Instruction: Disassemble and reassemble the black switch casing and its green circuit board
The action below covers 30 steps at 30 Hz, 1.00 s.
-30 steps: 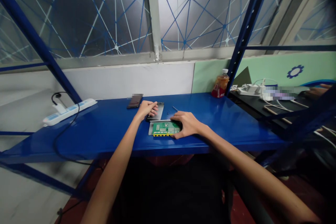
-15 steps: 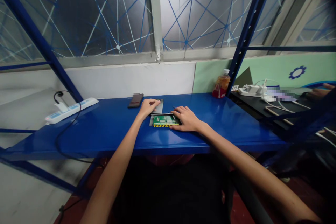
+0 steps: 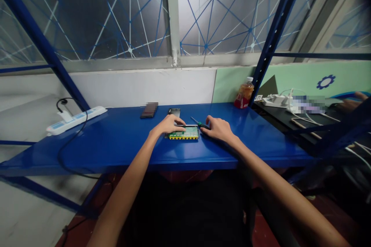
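Observation:
A green circuit board [image 3: 189, 132] with a row of yellow connectors along its near edge lies in a thin metal housing on the blue table. My left hand [image 3: 169, 125] grips it at the left, thumb and fingers reaching over the top and hiding that corner. To the right of the board, my right hand [image 3: 218, 128] has its fingers closed on the dark green and black handle of a screwdriver [image 3: 203, 125]. The thin shaft points away to the left, its tip apart from the board. Behind my left hand lies a flat grey metal cover [image 3: 175, 113], partly hidden.
A dark phone [image 3: 148, 110] lies at the back of the blue table [image 3: 121, 142]. On the left is a white power strip [image 3: 77, 120] with a black cable. A drink bottle [image 3: 244, 93] stands back right. Blue posts flank the table; cables clutter a black table [image 3: 290, 114] at right.
My left hand has moved from the grey cover onto the circuit board. My right hand has left the board's right side and closed on the screwdriver beside it.

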Tool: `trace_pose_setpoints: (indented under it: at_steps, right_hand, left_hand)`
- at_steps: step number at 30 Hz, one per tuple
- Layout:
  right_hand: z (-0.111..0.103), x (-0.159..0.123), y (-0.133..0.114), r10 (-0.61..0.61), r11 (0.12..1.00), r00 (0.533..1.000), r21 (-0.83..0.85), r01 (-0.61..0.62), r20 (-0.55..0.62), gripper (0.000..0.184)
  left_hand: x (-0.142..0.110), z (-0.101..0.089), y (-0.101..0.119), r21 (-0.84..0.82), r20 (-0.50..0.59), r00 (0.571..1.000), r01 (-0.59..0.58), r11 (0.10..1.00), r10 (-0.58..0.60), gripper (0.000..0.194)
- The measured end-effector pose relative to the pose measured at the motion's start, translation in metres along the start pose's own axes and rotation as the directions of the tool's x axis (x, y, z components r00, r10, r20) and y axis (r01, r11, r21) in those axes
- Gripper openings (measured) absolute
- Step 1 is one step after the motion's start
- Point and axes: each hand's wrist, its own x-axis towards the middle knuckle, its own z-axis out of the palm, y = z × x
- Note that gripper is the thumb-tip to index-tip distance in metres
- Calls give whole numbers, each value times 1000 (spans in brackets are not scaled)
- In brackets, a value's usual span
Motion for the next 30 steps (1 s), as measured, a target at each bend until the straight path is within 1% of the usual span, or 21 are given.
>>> trace_pose_setpoints:
  at_steps: [2,4,6,8,10,11,12,14,15,16,17,18,20,23,26,30]
  right_hand:
    - [2,0,0,-9,999,998,-33,11,65,32]
    - [2,1,0,-10,999,997,-31,12,72,30]
    - [-1,6,2,20,1000,1000,13,-20,-15,29]
    - [-7,16,3,61,993,986,112,-43,-156,31]
    - [-17,31,4,63,964,953,266,18,-295,31]
    - [-21,40,4,82,931,932,361,55,-352,33]
    - [-26,49,2,89,878,922,466,105,-376,36]
    - [-33,66,-3,92,718,913,662,215,-396,39]
    - [-35,72,-7,115,641,904,726,249,-411,40]
    - [-36,78,-11,145,586,891,763,274,-431,41]
    - [-36,81,-17,167,559,876,776,294,-452,42]
    - [-35,83,-22,172,552,868,775,307,-466,43]
    - [-30,81,-31,161,563,867,766,311,-471,42]
    - [-22,72,-39,93,628,892,721,292,-443,38]
    - [-20,64,-40,42,695,895,656,293,-444,37]
    - [-21,60,-36,26,735,890,612,292,-455,39]
  left_hand:
    - [0,0,-1,14,-10,1000,-6,1000,6,23]
    - [1,1,-2,29,-11,1000,-8,1000,8,22]
    - [1,1,-2,39,-17,1000,-22,999,22,22]
    - [1,2,-3,39,-23,999,-33,999,34,21]
    - [1,2,-4,35,-22,999,-22,999,23,20]
    - [1,2,-4,34,-21,1000,-12,999,12,21]
    - [1,2,-4,33,-22,1000,-1,999,2,21]
    - [1,3,-5,35,-30,1000,5,999,-4,21]
    - [1,3,-6,36,-36,999,1,999,0,21]
    - [1,4,-7,38,-42,999,-6,999,8,20]
    - [2,4,-8,42,-45,999,-14,999,16,20]
    - [2,5,-9,48,-48,999,-20,999,22,19]
    - [3,7,-12,68,-54,998,-23,997,27,17]
    - [4,8,-13,112,-74,997,-17,994,25,15]
    - [5,9,-12,154,-107,994,-6,988,22,13]
    - [5,9,-9,172,-115,993,9,985,11,12]
